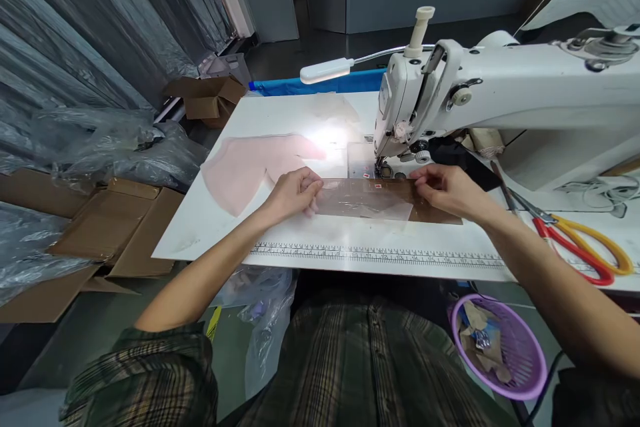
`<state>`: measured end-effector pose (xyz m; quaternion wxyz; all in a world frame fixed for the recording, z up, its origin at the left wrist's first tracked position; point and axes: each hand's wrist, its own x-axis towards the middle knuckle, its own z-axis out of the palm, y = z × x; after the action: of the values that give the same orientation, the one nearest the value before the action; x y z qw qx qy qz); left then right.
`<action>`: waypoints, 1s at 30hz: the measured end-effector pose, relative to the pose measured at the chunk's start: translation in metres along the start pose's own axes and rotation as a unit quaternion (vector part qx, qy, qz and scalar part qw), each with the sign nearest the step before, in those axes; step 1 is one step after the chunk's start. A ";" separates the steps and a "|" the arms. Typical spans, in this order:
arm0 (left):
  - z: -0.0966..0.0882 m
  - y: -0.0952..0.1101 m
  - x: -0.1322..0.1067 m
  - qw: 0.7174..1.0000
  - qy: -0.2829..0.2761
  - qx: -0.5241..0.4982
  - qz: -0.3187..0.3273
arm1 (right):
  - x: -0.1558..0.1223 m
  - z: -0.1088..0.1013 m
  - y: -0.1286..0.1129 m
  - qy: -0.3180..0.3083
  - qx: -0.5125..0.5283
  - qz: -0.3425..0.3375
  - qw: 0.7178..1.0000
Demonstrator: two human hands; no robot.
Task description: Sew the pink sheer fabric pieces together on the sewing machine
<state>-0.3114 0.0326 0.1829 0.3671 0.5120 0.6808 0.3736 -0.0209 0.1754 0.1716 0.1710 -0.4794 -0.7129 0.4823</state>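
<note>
My left hand pinches the left end of a thin, sheer piece, apparently fabric or film. This piece overlaps a flat brown strip, which shows through it and sticks out on the right. On the strip's upper right part, my right hand has thumb and fingers closed at the edge; whether it grips the strip alone or the sheer layer too is unclear. The strip's far edge lies just in front of the presser foot of a white sewing machine. Small red-and-white marks show near that edge.
Pale pink sheer cut pieces lie left on the white table. A ruler tape runs along the front edge. Scissors with red and yellow handles lie right. Below stands a purple basket; cardboard boxes are left.
</note>
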 end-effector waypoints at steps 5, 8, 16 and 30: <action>0.025 0.022 -0.010 0.975 0.051 0.131 0.171 | -0.022 0.027 -0.015 -0.210 0.259 0.042 0.942; 0.053 0.040 -0.024 0.928 -0.117 0.135 0.327 | -0.025 0.047 -0.020 -0.272 0.343 0.057 0.897; 0.048 0.056 -0.028 0.912 -0.151 0.040 0.380 | -0.049 0.050 -0.025 -0.320 0.318 0.023 0.892; 0.017 0.019 0.019 0.961 -0.272 -0.018 0.049 | -0.014 -0.008 0.006 -0.259 0.062 0.027 0.964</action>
<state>-0.2923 0.0573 0.1895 0.5290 0.6204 0.5223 0.2499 -0.0058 0.1681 0.1736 -0.0033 -0.3463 -0.6883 0.6374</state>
